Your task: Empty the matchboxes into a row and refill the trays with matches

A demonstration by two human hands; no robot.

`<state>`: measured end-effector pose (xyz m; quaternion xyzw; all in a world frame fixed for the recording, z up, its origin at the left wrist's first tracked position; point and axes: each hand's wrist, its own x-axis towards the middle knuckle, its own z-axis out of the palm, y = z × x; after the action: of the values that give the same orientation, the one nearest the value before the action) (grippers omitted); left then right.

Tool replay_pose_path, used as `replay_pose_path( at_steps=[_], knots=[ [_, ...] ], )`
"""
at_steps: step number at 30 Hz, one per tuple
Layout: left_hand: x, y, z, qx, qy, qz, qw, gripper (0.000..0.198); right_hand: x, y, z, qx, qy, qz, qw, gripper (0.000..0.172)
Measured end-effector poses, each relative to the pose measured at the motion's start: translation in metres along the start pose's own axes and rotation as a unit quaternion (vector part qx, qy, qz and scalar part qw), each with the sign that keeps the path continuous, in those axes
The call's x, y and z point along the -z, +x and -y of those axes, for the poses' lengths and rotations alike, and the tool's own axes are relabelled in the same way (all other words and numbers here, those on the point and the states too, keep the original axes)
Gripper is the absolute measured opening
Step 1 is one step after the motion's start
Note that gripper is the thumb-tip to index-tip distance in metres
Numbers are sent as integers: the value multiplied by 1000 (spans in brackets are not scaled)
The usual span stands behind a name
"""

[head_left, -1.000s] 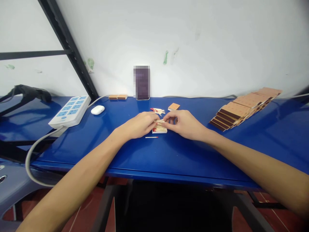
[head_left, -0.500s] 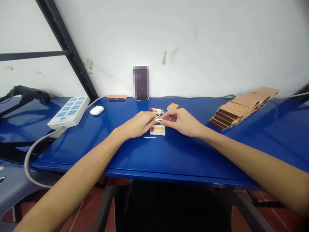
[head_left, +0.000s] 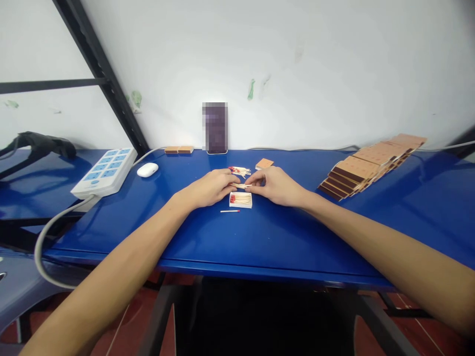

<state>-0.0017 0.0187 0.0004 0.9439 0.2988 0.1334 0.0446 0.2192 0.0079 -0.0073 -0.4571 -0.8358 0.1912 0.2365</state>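
"what do our hands hold?"
"our left hand [head_left: 214, 188] and right hand [head_left: 276, 186] share a thin bundle of matches [head_left: 241, 186], each grip pinching one end. our fingers cover its tips, so we can't tell how many sticks there are."
"where is it, exactly?"
"over the blue worktop [head_left: 282, 237], just beyond the white matchbox tray [head_left: 241, 206], where more matches lie with red heads to our left."
"and around that?"
"nearer us, we have a single match [head_left: 229, 211], head to the right. past the bundle is a loose pile [head_left: 242, 171], with an orange-topped box [head_left: 264, 163] to its right."
"farther out?"
"we see a slanting stack of matchboxes [head_left: 365, 165] well to the right, an upright phone [head_left: 216, 129] by the wall, and a white power strip [head_left: 106, 173] on the left."
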Motion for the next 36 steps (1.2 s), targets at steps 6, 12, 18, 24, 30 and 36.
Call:
replay_pose_path(
  at_steps=[6,12,18,24,30,36],
  knots=[
    [2,-2,-1,1,-22,-5,1000,27,-2,1,-6,2,4,-4,1000,21],
    [-1,-1,1,20,-36,-9,999,31,1,-1,-6,4,30,5,1000,20],
    [-3,-1,3,31,-53,-9,998,39,4,-4,-7,28,85,-3,996,17],
    [-3,0,2,32,-59,-18,998,34,-1,-3,-9,53,66,-21,996,16],
    [-2,-1,2,37,-85,-29,995,30,6,-9,-2,66,39,-45,996,18],
    [3,-6,-11,6,-81,-71,994,22,14,-19,11,132,-76,33,988,43]
  ],
)
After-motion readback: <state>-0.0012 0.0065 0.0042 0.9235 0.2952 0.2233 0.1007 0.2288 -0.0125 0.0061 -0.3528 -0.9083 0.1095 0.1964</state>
